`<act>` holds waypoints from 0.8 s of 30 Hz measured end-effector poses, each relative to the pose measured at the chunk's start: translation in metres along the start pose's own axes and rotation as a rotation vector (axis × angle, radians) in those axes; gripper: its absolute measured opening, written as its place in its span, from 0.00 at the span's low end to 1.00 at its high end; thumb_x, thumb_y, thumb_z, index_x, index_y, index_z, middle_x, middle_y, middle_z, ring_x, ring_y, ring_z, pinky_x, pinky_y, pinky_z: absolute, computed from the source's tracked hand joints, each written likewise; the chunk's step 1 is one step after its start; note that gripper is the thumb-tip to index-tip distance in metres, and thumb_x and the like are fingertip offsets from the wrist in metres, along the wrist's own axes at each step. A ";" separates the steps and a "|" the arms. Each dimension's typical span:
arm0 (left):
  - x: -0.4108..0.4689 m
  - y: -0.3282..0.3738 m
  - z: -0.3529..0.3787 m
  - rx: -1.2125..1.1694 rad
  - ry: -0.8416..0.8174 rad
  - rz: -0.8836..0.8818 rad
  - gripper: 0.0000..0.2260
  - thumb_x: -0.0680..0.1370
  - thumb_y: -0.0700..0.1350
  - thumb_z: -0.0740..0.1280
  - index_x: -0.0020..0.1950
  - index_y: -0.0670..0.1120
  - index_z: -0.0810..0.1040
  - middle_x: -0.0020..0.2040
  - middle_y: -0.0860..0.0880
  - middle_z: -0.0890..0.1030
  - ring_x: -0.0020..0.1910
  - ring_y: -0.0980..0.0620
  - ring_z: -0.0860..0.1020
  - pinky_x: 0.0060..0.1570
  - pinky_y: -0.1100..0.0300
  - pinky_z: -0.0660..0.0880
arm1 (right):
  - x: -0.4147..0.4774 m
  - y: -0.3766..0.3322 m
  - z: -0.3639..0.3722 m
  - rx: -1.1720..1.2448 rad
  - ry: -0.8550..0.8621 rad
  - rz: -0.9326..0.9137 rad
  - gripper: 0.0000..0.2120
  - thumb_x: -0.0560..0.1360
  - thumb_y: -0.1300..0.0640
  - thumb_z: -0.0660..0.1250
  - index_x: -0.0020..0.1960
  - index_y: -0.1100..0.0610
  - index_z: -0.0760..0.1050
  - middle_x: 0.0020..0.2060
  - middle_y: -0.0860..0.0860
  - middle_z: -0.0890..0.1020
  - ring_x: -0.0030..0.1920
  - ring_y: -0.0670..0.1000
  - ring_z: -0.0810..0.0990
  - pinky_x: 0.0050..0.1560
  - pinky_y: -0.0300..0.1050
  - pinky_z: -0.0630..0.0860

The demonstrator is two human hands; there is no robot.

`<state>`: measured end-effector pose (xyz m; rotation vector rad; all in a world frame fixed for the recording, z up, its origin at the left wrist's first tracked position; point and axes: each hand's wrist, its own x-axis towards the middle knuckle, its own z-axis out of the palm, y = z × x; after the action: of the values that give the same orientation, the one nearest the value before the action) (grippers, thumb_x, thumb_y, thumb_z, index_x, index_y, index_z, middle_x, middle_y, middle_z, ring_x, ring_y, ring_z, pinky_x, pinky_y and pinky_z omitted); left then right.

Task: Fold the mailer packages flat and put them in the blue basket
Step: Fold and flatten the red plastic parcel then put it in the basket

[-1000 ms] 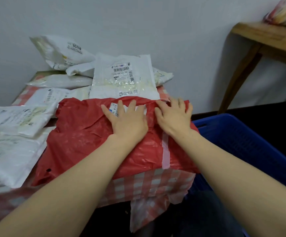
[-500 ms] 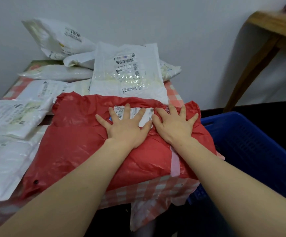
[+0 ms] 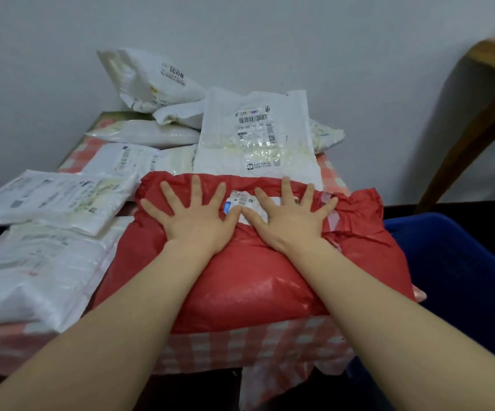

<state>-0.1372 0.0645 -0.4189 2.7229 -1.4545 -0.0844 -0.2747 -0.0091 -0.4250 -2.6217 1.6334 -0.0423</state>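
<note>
A big red mailer package lies folded on the near edge of the checked table, a white shipping label at its far fold. My left hand presses flat on it with fingers spread wide. Beside it, my right hand presses down the same way, thumbs nearly touching over the label. The blue basket stands low at the right of the table, its inside mostly out of sight.
Several white mailer packages are piled behind and left of the red one, some puffy, some flat. A red-and-white checked cloth hangs over the table's front. A wooden table leg slants at the far right by the wall.
Both hands have spread their fingers wider and pressed the red package down; it now bulges toward me and lies a little nearer the basket.
</note>
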 end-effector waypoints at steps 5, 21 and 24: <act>0.004 0.000 0.005 -0.010 -0.010 -0.016 0.30 0.74 0.72 0.41 0.75 0.66 0.46 0.78 0.51 0.41 0.73 0.31 0.36 0.62 0.25 0.34 | 0.001 0.000 0.004 -0.036 0.032 0.011 0.33 0.71 0.25 0.38 0.73 0.32 0.49 0.78 0.50 0.46 0.75 0.66 0.42 0.64 0.77 0.36; -0.086 -0.027 -0.014 0.020 0.050 0.006 0.24 0.80 0.62 0.43 0.76 0.63 0.45 0.79 0.50 0.44 0.75 0.34 0.40 0.67 0.31 0.35 | -0.093 -0.026 -0.009 0.048 -0.041 -0.169 0.28 0.73 0.27 0.41 0.72 0.29 0.44 0.78 0.49 0.42 0.75 0.64 0.36 0.64 0.76 0.32; -0.090 -0.034 0.007 -0.075 0.055 -0.010 0.24 0.79 0.64 0.42 0.75 0.66 0.44 0.79 0.52 0.42 0.75 0.35 0.40 0.69 0.32 0.40 | -0.094 -0.027 0.002 0.063 -0.038 -0.156 0.30 0.72 0.26 0.39 0.73 0.30 0.45 0.78 0.49 0.45 0.76 0.64 0.39 0.66 0.76 0.37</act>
<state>-0.1599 0.1581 -0.4266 2.6517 -1.3947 -0.0625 -0.2922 0.0869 -0.4252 -2.6783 1.3903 -0.0485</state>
